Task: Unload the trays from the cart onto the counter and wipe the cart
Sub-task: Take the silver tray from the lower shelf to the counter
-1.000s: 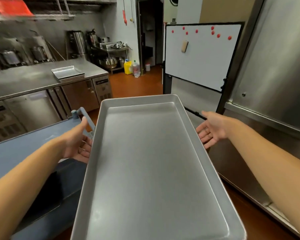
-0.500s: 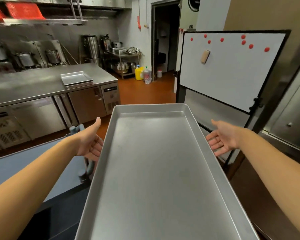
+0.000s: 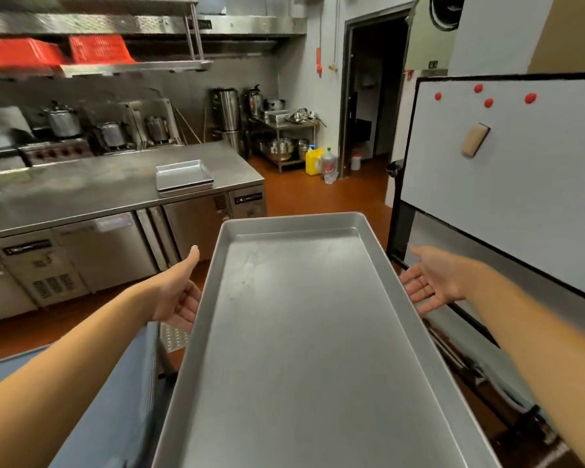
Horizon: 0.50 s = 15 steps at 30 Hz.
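We look down at a long, empty metal tray [image 3: 304, 349] held level in front of us, its far short end pointing into a commercial kitchen. Our left hand [image 3: 178, 295] meets the tray's left long edge about a third of the way back from the far end, palm turned inward, thumb raised, fingers extended toward and under the rim. Our right hand [image 3: 433, 285] mirrors it on the right long edge, palm up and inward, fingers straight and spread against the rim. Neither hand curls around the tray; both are flat, supporting it from the sides and below. The tray lies between the two palms and reaches back toward us past both forearms. Below our left arm sits a blue cart [image 3: 115, 400], partly hidden. Ahead on the left, a steel counter [image 3: 81, 194] carries a small stack of trays [image 3: 184, 175] near its right end. A whiteboard [image 3: 507, 184] stands on the right.
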{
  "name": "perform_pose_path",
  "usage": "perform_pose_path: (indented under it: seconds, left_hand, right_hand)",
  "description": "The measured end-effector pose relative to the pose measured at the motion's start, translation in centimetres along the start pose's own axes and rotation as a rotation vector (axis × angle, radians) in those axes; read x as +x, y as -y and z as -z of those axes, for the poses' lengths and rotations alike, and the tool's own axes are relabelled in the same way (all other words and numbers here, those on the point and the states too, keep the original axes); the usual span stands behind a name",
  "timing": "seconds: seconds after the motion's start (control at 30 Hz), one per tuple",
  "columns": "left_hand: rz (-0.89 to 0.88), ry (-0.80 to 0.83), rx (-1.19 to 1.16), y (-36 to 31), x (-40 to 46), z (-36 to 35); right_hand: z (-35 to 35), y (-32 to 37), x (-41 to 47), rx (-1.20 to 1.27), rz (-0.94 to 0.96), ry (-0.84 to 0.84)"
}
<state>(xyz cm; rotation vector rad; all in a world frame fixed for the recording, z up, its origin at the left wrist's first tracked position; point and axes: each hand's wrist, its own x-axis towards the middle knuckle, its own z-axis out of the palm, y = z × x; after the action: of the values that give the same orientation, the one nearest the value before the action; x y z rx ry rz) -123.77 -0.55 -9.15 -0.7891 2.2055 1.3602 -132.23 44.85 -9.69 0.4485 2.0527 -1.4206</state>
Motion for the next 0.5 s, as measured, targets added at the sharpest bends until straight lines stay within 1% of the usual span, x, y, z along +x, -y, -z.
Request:
perform_pose_path:
  seconds: [0.1,0.17,0.3,0.5]
  left_hand:
    - [0.019,-0.045,-0.05,-3.0,3.6,1.7]
    - [0.025,-0.1,-0.098,-4.6,5.6,2.9]
    - [0.057,-0.115,-0.171,-7.0,9.9,5.8]
    - [0.073,-0.209,-0.147,-9.9,19.1,11.9]
  right_hand:
    - [0.9,5.7,5.3,-0.041,0.021,0.06]
    - [0.6,9.3,8.3,-0.083,0.032,0.061]
    - [-0.7,15.8,14.9,-0.138,0.04,0.133]
    - [-5.0,25.2,26.1,-0.216,0.041,0.17]
